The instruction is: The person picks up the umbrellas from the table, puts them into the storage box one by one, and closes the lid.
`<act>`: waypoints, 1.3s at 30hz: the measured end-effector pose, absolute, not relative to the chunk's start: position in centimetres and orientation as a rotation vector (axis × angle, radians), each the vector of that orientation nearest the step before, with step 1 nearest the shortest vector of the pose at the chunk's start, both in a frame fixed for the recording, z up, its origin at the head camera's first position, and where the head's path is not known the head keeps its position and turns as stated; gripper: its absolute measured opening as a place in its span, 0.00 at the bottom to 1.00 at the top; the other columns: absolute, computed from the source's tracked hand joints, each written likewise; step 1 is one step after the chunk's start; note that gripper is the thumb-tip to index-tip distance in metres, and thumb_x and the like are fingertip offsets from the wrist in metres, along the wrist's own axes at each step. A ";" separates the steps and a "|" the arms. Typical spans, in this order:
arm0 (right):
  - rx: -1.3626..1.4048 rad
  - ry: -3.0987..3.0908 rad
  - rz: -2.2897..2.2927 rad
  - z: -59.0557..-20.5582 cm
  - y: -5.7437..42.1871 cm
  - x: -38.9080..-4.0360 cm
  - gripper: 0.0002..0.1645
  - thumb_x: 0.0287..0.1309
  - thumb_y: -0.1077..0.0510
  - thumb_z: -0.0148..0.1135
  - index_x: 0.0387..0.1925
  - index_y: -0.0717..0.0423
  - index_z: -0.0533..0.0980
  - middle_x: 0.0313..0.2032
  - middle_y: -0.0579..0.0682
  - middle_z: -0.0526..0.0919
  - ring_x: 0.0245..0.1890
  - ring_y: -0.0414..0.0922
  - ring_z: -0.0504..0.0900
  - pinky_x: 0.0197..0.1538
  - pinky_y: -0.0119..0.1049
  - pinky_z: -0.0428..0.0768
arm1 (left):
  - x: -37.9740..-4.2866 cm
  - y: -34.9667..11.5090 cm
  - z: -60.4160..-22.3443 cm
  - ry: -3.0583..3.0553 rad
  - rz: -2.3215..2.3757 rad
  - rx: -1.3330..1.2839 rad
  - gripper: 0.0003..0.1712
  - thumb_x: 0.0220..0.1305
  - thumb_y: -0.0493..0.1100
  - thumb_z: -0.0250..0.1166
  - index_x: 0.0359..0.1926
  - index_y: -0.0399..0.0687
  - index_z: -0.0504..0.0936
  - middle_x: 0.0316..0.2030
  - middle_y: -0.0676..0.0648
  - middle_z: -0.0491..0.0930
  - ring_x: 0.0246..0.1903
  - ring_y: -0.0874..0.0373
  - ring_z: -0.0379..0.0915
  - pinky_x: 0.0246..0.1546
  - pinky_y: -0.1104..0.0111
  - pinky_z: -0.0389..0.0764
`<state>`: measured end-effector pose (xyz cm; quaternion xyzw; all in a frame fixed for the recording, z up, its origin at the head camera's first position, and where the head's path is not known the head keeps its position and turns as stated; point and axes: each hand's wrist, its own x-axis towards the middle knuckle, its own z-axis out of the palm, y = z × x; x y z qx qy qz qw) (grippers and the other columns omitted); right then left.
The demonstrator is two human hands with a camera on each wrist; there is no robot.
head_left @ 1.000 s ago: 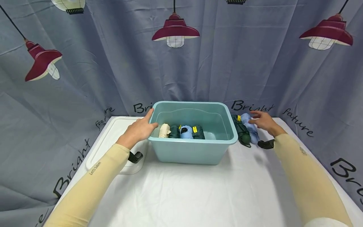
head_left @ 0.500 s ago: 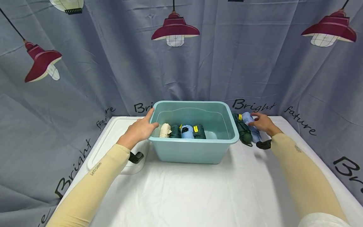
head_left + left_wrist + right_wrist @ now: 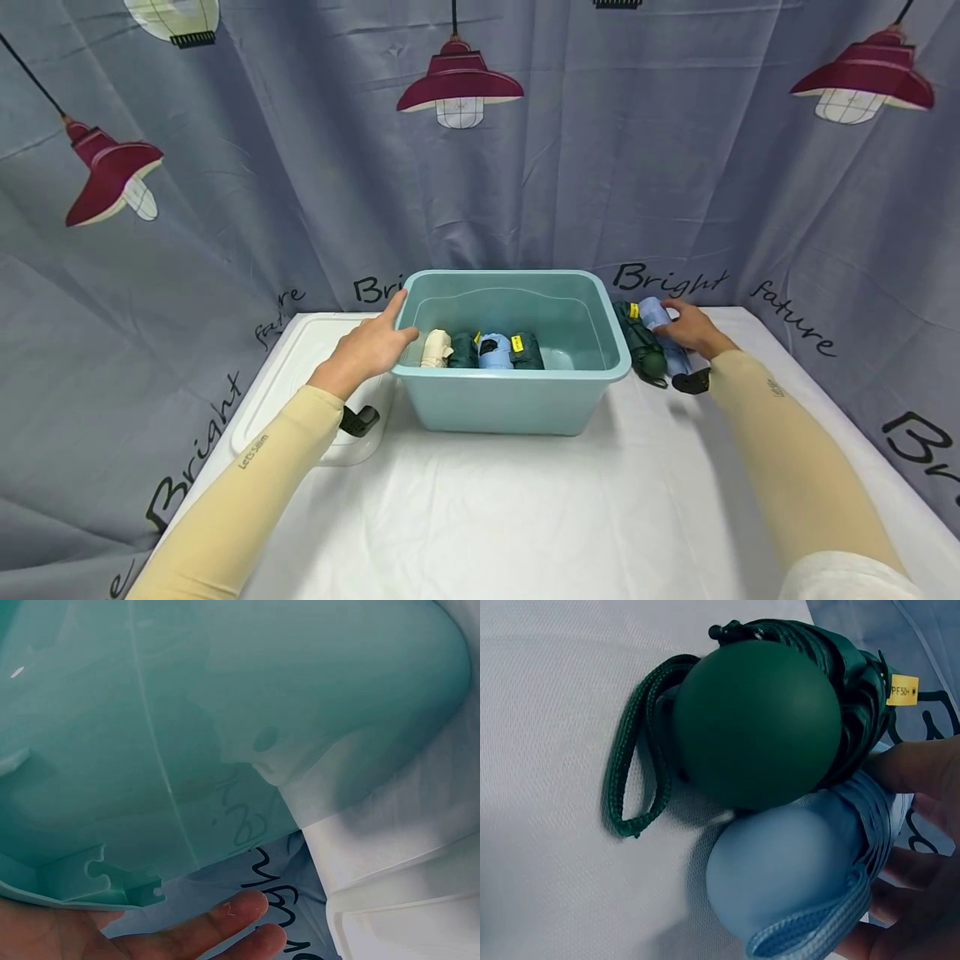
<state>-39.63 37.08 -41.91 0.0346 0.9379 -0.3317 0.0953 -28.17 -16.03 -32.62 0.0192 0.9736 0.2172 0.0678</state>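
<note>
A light blue folded umbrella [image 3: 780, 870] lies on the table at the right, beside a dark green folded umbrella [image 3: 757, 724]. My right hand [image 3: 692, 327] grips the blue one, with the thumb on the side towards the green umbrella and the fingers round the other side. A teal plastic bin [image 3: 510, 402] stands in the middle. At its left rim rests my left hand [image 3: 371, 344], fingers extended; the left wrist view shows loose fingers [image 3: 225, 919] beneath the rim, outside the wall. Inside the bin stand several rolled umbrellas, including a cream one [image 3: 436, 348] and a blue one [image 3: 495, 352].
A white lid [image 3: 307, 367] lies on the table left of the bin, partly under my left arm. Behind the table hangs a grey-blue curtain [image 3: 337, 167] with printed lamps. White cloth [image 3: 525, 508] covers the table in front of the bin.
My right hand has come down onto the light blue umbrella, and its fingers have closed round it. The left hand stays at the bin's rim.
</note>
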 end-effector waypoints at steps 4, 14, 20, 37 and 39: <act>0.106 2.759 -0.976 -42.2 37.1 -39.2 0.48 0.66 0.58 0.54 0.78 0.65 0.43 0.71 0.79 0.51 0.63 0.73 0.65 0.57 0.68 0.73 | -27.9 -16.1 -33.0 2.939 0.664 0.075 0.46 0.70 0.63 0.45 0.81 0.70 0.32 0.71 0.36 0.67 0.59 0.38 0.74 0.51 0.43 0.74; 0.102 2.674 -0.936 -42.2 37.3 -38.3 0.53 0.63 0.58 0.55 0.78 0.67 0.36 0.71 0.79 0.48 0.63 0.71 0.65 0.59 0.64 0.73 | -27.0 -16.4 -33.7 2.927 0.680 0.085 0.46 0.70 0.62 0.45 0.81 0.67 0.32 0.72 0.35 0.65 0.63 0.37 0.71 0.54 0.42 0.73; 0.129 2.619 -0.911 -41.5 37.5 -37.8 0.56 0.62 0.57 0.56 0.77 0.69 0.33 0.71 0.79 0.48 0.63 0.68 0.66 0.53 0.58 0.78 | -27.1 -16.3 -33.7 2.933 0.678 0.084 0.46 0.70 0.62 0.45 0.81 0.68 0.32 0.72 0.35 0.65 0.64 0.37 0.71 0.54 0.41 0.72; 0.156 2.558 -0.975 -39.7 38.4 -35.5 0.57 0.61 0.57 0.57 0.76 0.71 0.31 0.71 0.80 0.48 0.64 0.67 0.64 0.54 0.56 0.79 | -27.7 -16.2 -32.9 2.960 0.653 0.098 0.46 0.69 0.62 0.44 0.81 0.66 0.33 0.72 0.33 0.65 0.64 0.35 0.70 0.52 0.41 0.73; 0.172 2.568 -0.985 -39.4 38.7 -35.1 0.57 0.62 0.57 0.57 0.77 0.70 0.31 0.71 0.79 0.47 0.65 0.68 0.63 0.55 0.57 0.78 | -27.8 -16.0 -32.8 2.959 0.659 0.099 0.47 0.69 0.63 0.45 0.81 0.67 0.34 0.72 0.34 0.65 0.64 0.36 0.70 0.53 0.41 0.73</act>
